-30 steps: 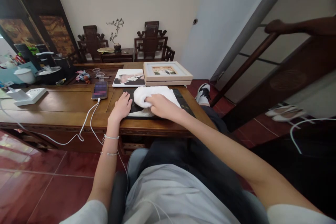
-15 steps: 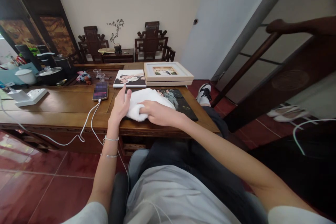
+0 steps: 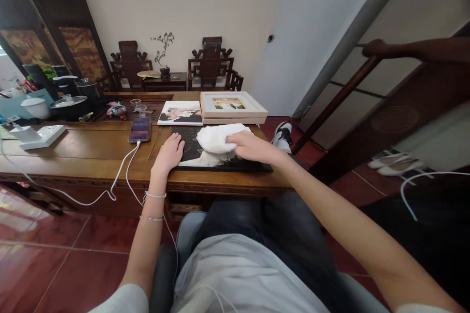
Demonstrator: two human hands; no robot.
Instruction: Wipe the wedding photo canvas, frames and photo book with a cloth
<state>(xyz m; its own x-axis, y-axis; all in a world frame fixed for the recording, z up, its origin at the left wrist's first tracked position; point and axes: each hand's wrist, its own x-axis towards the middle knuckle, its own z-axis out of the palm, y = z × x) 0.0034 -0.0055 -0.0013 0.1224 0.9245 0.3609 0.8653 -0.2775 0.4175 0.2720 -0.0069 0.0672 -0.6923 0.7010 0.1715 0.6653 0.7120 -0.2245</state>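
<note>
A dark photo panel (image 3: 189,144) lies flat near the table's front edge, with part of a pale dress in its picture. My right hand (image 3: 249,145) grips a white fluffy cloth (image 3: 216,138), which rests over the panel's middle and hides part of the picture. On the panel's left edge lies my left hand (image 3: 171,151), fingers stretched out and nothing in it. Just behind the panel are a small white-edged photo print (image 3: 180,113) and a pale wooden picture frame (image 3: 235,116).
A phone (image 3: 140,129) with a charging cable (image 3: 123,166) lies to the left on the wooden table (image 3: 99,144). Farther left are a power strip (image 3: 42,137), a lidded black pot (image 3: 69,107) and a white cup (image 3: 35,107). Small clear cups (image 3: 140,109) stand behind the phone.
My right hand has carried the cloth to the right across the panel, uncovering its left part. My left hand has lowered from beside the cloth onto the panel's left edge.
</note>
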